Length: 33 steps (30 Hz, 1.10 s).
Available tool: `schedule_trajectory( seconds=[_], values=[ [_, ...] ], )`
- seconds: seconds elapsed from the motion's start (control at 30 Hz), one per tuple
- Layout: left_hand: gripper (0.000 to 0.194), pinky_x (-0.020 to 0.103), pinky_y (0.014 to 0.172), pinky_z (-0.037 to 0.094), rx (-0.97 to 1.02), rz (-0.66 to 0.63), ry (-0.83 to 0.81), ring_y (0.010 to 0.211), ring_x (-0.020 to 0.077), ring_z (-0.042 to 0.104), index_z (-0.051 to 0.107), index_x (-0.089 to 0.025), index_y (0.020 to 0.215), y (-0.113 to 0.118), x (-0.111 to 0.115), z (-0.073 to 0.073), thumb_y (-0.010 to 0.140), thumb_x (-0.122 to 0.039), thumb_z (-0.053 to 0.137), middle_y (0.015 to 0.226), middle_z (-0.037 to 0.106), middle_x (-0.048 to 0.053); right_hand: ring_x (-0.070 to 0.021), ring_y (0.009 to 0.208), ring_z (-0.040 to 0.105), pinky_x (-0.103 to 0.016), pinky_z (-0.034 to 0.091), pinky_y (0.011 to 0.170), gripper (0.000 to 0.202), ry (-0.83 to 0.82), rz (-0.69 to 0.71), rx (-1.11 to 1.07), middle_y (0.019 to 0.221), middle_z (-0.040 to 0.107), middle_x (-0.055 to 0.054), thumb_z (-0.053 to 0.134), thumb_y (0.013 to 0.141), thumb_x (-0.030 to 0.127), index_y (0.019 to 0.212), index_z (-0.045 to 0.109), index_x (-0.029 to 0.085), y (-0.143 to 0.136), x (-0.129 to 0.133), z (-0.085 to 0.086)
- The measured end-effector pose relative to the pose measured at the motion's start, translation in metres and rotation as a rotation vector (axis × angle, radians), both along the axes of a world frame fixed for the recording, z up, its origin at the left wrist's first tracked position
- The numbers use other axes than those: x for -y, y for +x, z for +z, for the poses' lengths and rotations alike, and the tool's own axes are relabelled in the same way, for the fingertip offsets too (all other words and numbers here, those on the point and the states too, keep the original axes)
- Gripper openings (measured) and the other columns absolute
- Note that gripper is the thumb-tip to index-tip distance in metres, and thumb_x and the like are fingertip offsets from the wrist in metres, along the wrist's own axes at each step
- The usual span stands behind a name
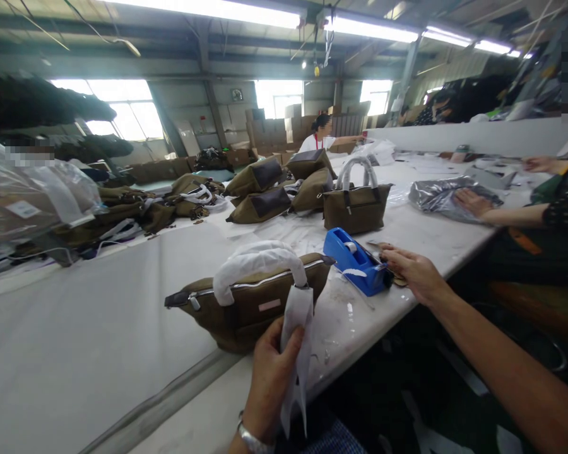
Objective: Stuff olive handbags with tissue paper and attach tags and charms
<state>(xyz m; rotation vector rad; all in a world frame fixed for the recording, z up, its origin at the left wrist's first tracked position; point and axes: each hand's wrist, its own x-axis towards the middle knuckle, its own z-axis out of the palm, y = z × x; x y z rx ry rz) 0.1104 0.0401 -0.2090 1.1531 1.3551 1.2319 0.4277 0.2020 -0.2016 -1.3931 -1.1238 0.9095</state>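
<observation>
The left hand [273, 356] pinched a white strip [299, 312] between thumb and fingers, beside the white-wrapped handle [258, 258] of an olive bag [248, 315] that stood on the white table [99, 334] near its edge; the right hand [414, 271] was at the near end of a blue tape dispenser [357, 265], and whether its curled fingers gripped anything could not be told; another olive bag [356, 209] stood beyond the dispenser

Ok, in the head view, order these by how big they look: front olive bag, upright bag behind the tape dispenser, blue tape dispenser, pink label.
1. Front olive bag
2. Upright bag and blue tape dispenser: too close to rank, as the bag stands farther off
3. Pink label
</observation>
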Motion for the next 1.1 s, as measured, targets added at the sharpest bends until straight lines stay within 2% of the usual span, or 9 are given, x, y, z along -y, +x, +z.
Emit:
schedule_trajectory(
  seconds=[0.17, 0.3, 0.47, 0.63, 0.73, 0.8, 0.93, 1.0, 1.1],
  values=[
    [0.035, 0.03, 0.09, 0.047, 0.017, -0.002, 0.012, 0.103, 0.0269, 0.067, 0.076, -0.018, 0.111, -0.001, -0.001, -0.003, 0.087, -0.044, 0.07, 0.108, 0.078, 0.005, -0.0149, 0.07, 0.063, -0.023, 0.052, 0.059, 0.037, -0.044, -0.019, -0.08, 0.084, 0.072, -0.006, 0.082, 0.068, 0.05, 0.085, 0.076, 0.018, 0.008, 0.03, -0.002],
    [0.038, 0.03, 0.092, 0.046, 0.025, -0.005, 0.004, 0.107, 0.0277, 0.067, 0.075, -0.018, 0.112, -0.002, -0.002, -0.006, 0.087, -0.045, 0.07, 0.11, 0.077, 0.005, -0.0145, 0.064, 0.062, -0.024, 0.052, 0.055, 0.043, -0.067, -0.08, -0.099, 0.078, 0.07, -0.006, 0.085, 0.061, 0.054, 0.08, 0.073, 0.017, 0.005, 0.049, -0.032],
    [0.041, 0.032, 0.091, 0.047, 0.026, -0.01, 0.0, 0.106, 0.0286, 0.066, 0.074, -0.017, 0.115, -0.001, -0.002, -0.007, 0.087, -0.047, 0.071, 0.11, 0.077, 0.006, -0.0131, 0.053, 0.057, -0.026, 0.05, 0.05, 0.052, -0.024, -0.199, -0.106, 0.067, 0.067, -0.004, 0.083, 0.054, 0.062, 0.074, 0.068, 0.016, -0.008, 0.038, -0.075],
    [0.04, 0.032, 0.089, 0.047, 0.003, 0.001, 0.012, 0.104, 0.0281, 0.067, 0.075, -0.017, 0.115, -0.002, -0.002, -0.009, 0.087, -0.046, 0.07, 0.109, 0.077, 0.006, -0.016, 0.049, 0.056, -0.029, 0.048, 0.047, 0.052, 0.022, -0.284, -0.036, 0.061, 0.065, -0.004, 0.076, 0.062, 0.067, 0.07, 0.065, 0.017, -0.017, 0.039, -0.088],
    [0.039, 0.032, 0.087, 0.048, -0.008, 0.007, 0.017, 0.103, 0.0279, 0.067, 0.075, -0.017, 0.115, -0.001, -0.001, -0.009, 0.087, -0.045, 0.071, 0.109, 0.077, 0.006, -0.0177, 0.06, 0.062, -0.029, 0.052, 0.06, 0.047, 0.048, -0.249, 0.044, 0.071, 0.069, -0.004, 0.073, 0.073, 0.062, 0.085, 0.07, 0.017, -0.025, 0.069, -0.078],
    [0.039, 0.031, 0.086, 0.048, -0.02, 0.02, 0.021, 0.101, 0.0274, 0.067, 0.075, -0.017, 0.114, 0.0, 0.0, -0.007, 0.087, -0.044, 0.071, 0.106, 0.078, 0.006, -0.0184, 0.069, 0.065, -0.029, 0.053, 0.069, 0.04, 0.069, -0.164, 0.105, 0.076, 0.071, -0.004, 0.073, 0.079, 0.057, 0.091, 0.072, 0.018, -0.036, 0.095, -0.062],
    [0.035, 0.031, 0.085, 0.048, -0.039, 0.036, 0.033, 0.099, 0.0265, 0.067, 0.076, -0.017, 0.112, 0.003, 0.001, -0.004, 0.088, -0.042, 0.07, 0.104, 0.077, 0.006, -0.0169, 0.07, 0.066, -0.026, 0.052, 0.07, 0.026, 0.212, 0.275, 0.216, 0.076, 0.07, -0.002, 0.067, 0.091, 0.046, 0.09, 0.071, 0.02, -0.074, 0.135, -0.013],
    [0.034, 0.031, 0.085, 0.049, -0.039, 0.038, 0.04, 0.099, 0.0265, 0.067, 0.075, -0.017, 0.111, 0.004, 0.002, -0.003, 0.088, -0.041, 0.069, 0.106, 0.077, 0.007, -0.0157, 0.069, 0.065, -0.025, 0.052, 0.068, 0.023, 0.287, 0.461, 0.234, 0.075, 0.069, -0.001, 0.064, 0.094, 0.042, 0.086, 0.07, 0.021, -0.097, 0.142, 0.012],
    [0.033, 0.032, 0.088, 0.05, -0.018, 0.03, 0.065, 0.1, 0.0268, 0.068, 0.075, -0.017, 0.11, 0.004, 0.002, -0.003, 0.088, -0.04, 0.07, 0.108, 0.077, 0.007, -0.0151, 0.067, 0.064, -0.025, 0.049, 0.063, 0.023, 0.329, 0.562, 0.264, 0.072, 0.069, -0.001, 0.062, 0.094, 0.04, 0.083, 0.07, 0.021, -0.13, 0.136, 0.035]
  ],
)
